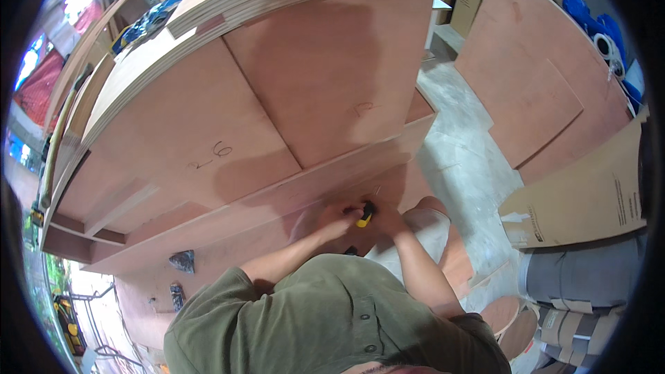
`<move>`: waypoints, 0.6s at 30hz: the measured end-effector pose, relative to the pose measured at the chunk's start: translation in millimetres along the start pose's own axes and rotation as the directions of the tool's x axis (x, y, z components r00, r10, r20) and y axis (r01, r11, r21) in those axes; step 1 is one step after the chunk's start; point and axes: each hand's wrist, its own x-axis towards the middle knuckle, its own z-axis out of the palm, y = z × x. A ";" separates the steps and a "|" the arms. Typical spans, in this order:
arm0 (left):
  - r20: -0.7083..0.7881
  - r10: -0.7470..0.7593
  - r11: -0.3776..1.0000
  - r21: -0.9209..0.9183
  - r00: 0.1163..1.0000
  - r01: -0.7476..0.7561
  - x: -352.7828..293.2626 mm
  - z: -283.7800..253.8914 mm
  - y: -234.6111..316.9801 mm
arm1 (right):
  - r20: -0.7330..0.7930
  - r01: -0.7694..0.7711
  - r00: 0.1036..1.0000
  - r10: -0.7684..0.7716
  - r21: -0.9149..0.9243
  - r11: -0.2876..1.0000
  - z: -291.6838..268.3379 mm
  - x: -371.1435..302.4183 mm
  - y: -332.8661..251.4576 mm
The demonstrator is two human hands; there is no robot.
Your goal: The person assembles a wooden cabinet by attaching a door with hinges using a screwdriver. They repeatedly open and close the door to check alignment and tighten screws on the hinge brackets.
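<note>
Over my lap, my left hand [348,219] is closed, its fingers against a small yellow and black hand tool [364,215]. From the other side my right hand [388,217] closes in on the same tool, its fingers partly in shadow. A thin, light piece sticks up just beyond the tool; I cannot tell whether it belongs to it. Both hands are close together, in front of the lower rail of a large reddish plywood cabinet [325,83]. The cabinet has panels with handwritten marks and a thick layered edge.
Two small dark plastic bags [182,261] lie on the reddish board at left. Plywood sheets [533,76] lean at the right, near a cardboard sheet [582,194] and grey wrapped rolls [582,273]. Grey floor [457,145] shows between. A metal frame [97,318] stands at the lower left.
</note>
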 end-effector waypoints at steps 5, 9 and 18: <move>0.062 -0.035 0.999 0.030 0.997 0.033 -17.1 -16.2 53.5 | -0.040 -0.040 0.998 0.040 0.003 0.999 -6.2 -4.9 -6.3; 0.055 0.026 0.999 -0.027 0.998 -0.024 -9.2 -9.7 32.2 | -0.040 -0.010 0.999 0.011 0.035 0.999 -8.3 1.5 -14.9; 0.105 0.048 0.980 -0.196 0.993 -0.027 16.3 3.8 -9.7 | -0.101 -0.058 0.993 0.061 0.030 0.998 -4.8 5.6 -3.0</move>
